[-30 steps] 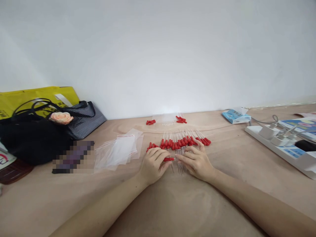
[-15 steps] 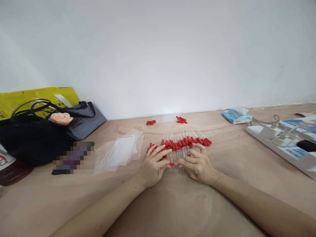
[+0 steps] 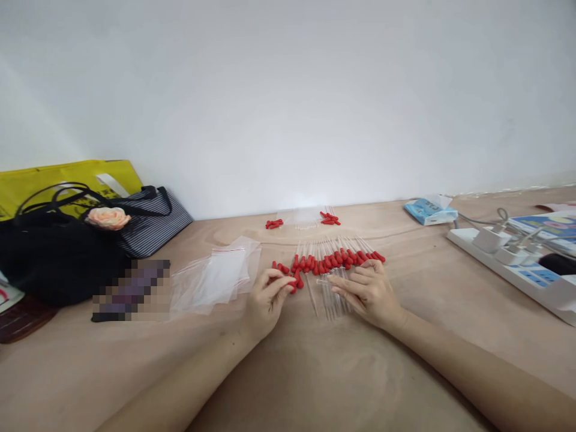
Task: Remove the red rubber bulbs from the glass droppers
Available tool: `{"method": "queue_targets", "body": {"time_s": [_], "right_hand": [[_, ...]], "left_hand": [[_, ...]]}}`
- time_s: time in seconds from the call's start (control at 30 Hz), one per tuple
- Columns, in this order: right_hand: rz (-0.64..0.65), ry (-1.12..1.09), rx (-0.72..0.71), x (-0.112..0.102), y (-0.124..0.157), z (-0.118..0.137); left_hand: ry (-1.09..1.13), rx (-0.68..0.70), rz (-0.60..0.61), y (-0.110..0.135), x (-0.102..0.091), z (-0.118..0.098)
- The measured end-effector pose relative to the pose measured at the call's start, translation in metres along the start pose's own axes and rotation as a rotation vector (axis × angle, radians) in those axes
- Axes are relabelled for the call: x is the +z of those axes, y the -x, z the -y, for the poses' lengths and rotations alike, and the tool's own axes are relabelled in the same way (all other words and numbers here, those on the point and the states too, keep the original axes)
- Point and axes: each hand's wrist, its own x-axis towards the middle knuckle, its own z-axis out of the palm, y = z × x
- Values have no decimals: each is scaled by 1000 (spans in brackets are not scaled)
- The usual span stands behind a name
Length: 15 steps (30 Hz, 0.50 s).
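Observation:
My left hand (image 3: 268, 301) is closed in a pinch, thumb and forefinger together at a red rubber bulb (image 3: 293, 287) beside a few loose bulbs (image 3: 281, 267). A thin clear tube (image 3: 322, 281) is held between the fingertips of my right hand (image 3: 371, 295), its free end pointing left. Several bare clear tubes (image 3: 332, 307) lie under and beside that hand. Just beyond both hands stretches a row of droppers (image 3: 333, 260), red bulbs toward me and tubes pointing to the wall. A single dropper (image 3: 312, 295) lies between my hands, its tip toward me.
Clear zip bags (image 3: 220, 273) are fanned out on the left. Near the wall, red bulbs (image 3: 330, 218) rest by another clear bag (image 3: 302, 217). Dark bags (image 3: 58, 252) and a yellow bag (image 3: 130, 174) stand far left. A tissue pack (image 3: 429, 211) and power strip (image 3: 504, 267) are at right.
My left hand has drawn left, away from my right hand, and its fingers have curled into a pinch. The right hand has lifted slightly, and its tube's bare end now shows.

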Motion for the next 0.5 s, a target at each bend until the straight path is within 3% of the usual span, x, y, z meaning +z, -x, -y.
{"method": "queue_targets", "body": {"time_s": [0.13,0.27,0.37,0.5], "right_hand": [[42,-41,79,4,-6,8],[114,-65,105,9,-8,15],[73,-108,100,14,-8,18],[99,-80,50,21,-7,21]], "left_hand": [[-2,-318,-89,-11,-9,12],[86,-544,-13,-23,-14,30],[177,-617,31,-27,-12,37],[119,-560,73,-29,-6,31]]}}
